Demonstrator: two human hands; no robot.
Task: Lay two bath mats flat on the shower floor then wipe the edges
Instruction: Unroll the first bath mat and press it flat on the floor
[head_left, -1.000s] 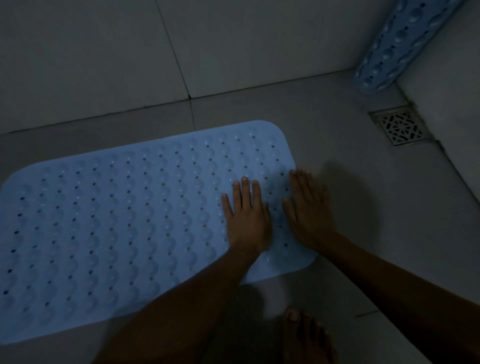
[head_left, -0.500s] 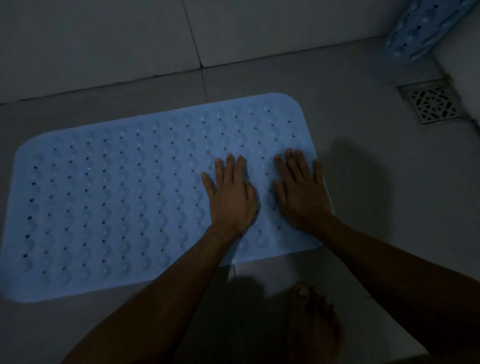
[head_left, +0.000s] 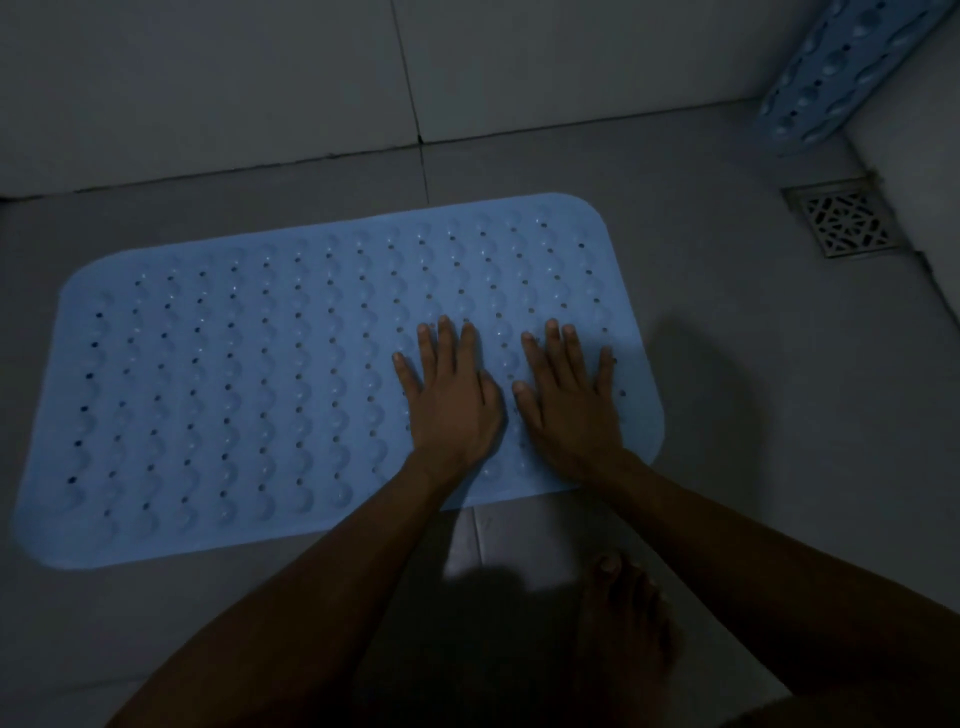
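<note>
Dim light. Blue bath mat (head_left: 234, 389) lies flat on the grey shower floor (head_left: 727, 519), long side running L to R, far edge near the wall tiles (head_left: 208, 78); surface covered w/ rows of bumps + small holes. On the mat's R part, left hand (head_left: 452, 395) lies palm down, fingers straight & slightly apart, flat on the mat. Just beside it, almost touching at the thumbs, right hand (head_left: 569, 402) likewise palm down, fingers straight & spread, near the mat's R edge. Both forearms come in from the bottom of the view. Bare foot (head_left: 623, 618) on the floor below the mat's near R corner, in shadow. Further R, square metal drain grate (head_left: 844, 223) set in the floor by the R wall. Top R corner: second bath mat (head_left: 836, 67), same blue, rolled up & leaning in the corner, well apart from the flat one
</note>
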